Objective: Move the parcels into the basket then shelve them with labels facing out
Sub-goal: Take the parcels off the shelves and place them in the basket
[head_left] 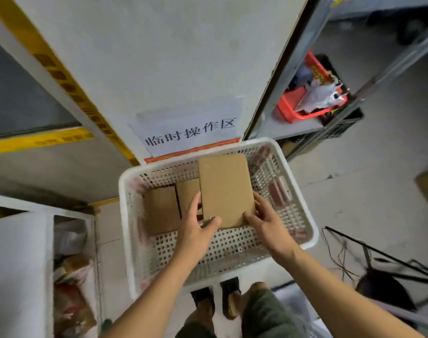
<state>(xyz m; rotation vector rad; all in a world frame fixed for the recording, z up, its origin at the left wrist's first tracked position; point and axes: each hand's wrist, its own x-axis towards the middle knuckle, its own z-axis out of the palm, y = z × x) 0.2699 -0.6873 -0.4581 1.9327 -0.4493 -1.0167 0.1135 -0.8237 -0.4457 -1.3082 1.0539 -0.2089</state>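
Note:
A white perforated plastic basket (303,211) stands on the floor in front of my feet. Inside it lie two brown cardboard parcels side by side, one at the left (160,211) and one next to it (187,193). Above them I hold a third flat brown parcel (225,189), plain side up, no label showing. My left hand (196,228) grips its near left corner, thumb on top. My right hand (266,220) grips its near right edge.
A white panel with a printed paper sign (191,128) rises behind the basket. A metal shelf at the right holds a red basket (296,106) of items. A white bin (17,264) with parcels stands at the left. Black cables (369,259) lie at the right.

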